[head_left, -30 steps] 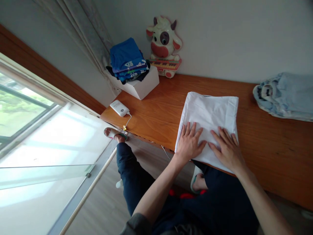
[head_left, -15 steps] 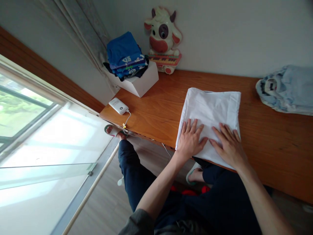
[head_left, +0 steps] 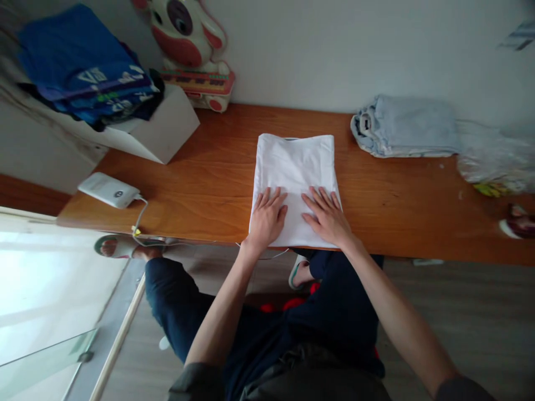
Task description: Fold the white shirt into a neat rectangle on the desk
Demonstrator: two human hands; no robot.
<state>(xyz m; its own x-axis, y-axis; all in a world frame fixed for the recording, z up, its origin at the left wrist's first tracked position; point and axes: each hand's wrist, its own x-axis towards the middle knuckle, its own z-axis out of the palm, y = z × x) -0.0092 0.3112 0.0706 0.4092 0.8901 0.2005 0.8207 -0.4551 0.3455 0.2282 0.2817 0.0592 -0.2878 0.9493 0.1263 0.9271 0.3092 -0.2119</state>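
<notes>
The desk point(head_left: 209, 184) bears a folded white cloth point(head_left: 295, 161) at its near edge, likely soft, light and limp, best taken by its edges; left hand point(head_left: 263, 220) and right hand point(head_left: 328, 217) press flat on it, fingers spread, gripping nothing

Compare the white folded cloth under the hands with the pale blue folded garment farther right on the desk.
The white cloth is plain white; the pale blue garment is light blue denim-like fabric. The white cloth lies flat and thin at the desk's near edge; the blue garment is thicker and sits by the wall. The left hand and right hand press flat on the white cloth; nothing touches the blue garment. Both are folded and rest on the wooden desk.
</notes>
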